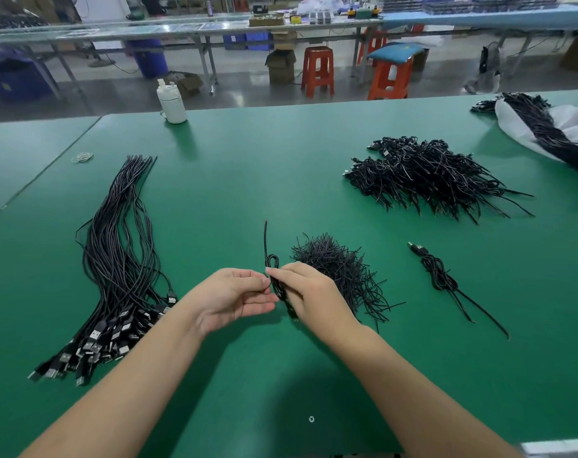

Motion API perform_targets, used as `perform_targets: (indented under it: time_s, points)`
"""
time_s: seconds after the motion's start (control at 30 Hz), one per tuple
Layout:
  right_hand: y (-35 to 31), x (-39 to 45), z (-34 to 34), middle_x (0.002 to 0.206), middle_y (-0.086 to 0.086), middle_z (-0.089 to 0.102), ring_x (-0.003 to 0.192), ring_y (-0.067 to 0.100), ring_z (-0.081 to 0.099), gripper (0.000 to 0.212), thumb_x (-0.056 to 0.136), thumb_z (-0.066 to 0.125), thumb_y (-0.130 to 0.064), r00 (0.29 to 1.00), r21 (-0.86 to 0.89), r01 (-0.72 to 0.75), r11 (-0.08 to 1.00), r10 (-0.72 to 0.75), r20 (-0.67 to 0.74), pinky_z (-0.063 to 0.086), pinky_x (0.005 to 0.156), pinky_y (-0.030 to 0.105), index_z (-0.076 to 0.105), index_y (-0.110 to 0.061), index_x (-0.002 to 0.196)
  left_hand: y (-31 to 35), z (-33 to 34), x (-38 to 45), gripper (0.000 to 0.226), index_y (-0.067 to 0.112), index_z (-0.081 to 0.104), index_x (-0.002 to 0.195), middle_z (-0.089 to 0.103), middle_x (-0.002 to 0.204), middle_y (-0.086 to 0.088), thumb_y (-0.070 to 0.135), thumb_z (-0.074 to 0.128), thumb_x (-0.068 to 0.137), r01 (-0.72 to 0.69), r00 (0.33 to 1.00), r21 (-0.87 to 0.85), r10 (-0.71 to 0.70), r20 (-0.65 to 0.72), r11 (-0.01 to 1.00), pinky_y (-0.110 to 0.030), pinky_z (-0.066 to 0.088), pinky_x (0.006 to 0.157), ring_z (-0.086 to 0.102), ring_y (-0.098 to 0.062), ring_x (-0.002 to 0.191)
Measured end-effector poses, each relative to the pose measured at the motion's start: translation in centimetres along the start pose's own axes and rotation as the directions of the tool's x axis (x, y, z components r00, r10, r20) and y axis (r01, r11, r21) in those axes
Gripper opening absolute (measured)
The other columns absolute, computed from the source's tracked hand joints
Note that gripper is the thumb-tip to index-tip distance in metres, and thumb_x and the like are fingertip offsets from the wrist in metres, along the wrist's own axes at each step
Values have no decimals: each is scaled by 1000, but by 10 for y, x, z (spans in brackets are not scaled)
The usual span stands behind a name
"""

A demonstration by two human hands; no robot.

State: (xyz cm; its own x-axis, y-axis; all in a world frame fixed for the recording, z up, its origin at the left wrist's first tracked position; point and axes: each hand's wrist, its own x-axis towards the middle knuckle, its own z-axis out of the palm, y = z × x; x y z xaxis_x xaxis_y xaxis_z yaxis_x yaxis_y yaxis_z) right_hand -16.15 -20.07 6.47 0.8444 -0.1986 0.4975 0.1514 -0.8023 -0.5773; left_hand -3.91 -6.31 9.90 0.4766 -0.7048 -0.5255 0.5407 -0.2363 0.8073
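Loose USB cables (115, 259) are lying left on the green counter (248, 180), with a twist tie pile (340, 269) sitting just behind the right hand (310, 292). The left hand (234, 297) and the right one are both pinching 1 folded black cable (277, 287) between them, fingers curling round it.

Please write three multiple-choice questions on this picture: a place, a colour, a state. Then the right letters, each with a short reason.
1. Where is the white bottle? A) at the far edge of the table B) on the floor C) on a stool
2. The table top is: A) blue B) green C) grey
3. How is the cable in the left hand and right hand? A) straight B) looped C) cut in two
Answers: 1 A, it stands by that edge; 2 B, the surface is green; 3 B, a loop sticks out above the hands.
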Motion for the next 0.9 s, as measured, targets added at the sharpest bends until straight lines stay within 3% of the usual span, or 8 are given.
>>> perform_targets:
  time_s: [0.13,0.33,0.57,0.7,0.83,0.9]
  points:
    - [-2,0,-2,110,2,69,101,17,64,32,93,62,-3,1000,19,-29,999,29,11,49,95,25,69,-11,124,-1,-1,1,5,-1,63,89,70,79,-15,0,59,91,4,999,-5,-4,40,1000,-30,60,63,70,-19,64]
    - [-3,-1,-1,107,4,69,98,20,65,30,92,64,-4,999,-8,-32,999,32,5,51,92,31,70,-10,121,-2,-3,0,8,9,63,81,72,83,-14,3,64,87,-6,1000,80,5,22,997,-28,59,64,71,-18,70]
    - [-2,0,0,102,5,69,92,28,60,45,81,65,12,998,-90,63,994,-63,-1,52,85,34,72,-11,119,-3,-4,-1,13,8,63,80,66,71,-4,2,61,91,41,998,71,-43,36,997,-25,58,61,69,-16,65]
    - [-1,0,-1,100,4,68,92,24,58,30,89,67,-1,997,-76,75,994,-77,-19,50,85,30,73,-11,117,-3,-7,-1,15,11,61,78,63,72,-6,1,62,89,28,997,99,-35,67,995,-24,55,60,67,-16,65]
    - [1,0,1,107,6,57,95,15,49,26,87,72,-8,998,-15,-44,999,43,-37,42,88,21,77,-18,110,-3,-10,-3,15,9,58,79,63,72,-9,-2,63,89,-94,993,252,74,89,963,-24,52,59,65,-18,66]
    - [1,2,1,115,6,62,102,19,53,23,86,73,-10,996,3,-81,997,82,-20,40,95,23,78,-17,107,-2,-10,-4,13,5,58,83,64,71,-10,-5,62,90,-212,977,380,194,86,900,-28,51,63,62,-17,66]
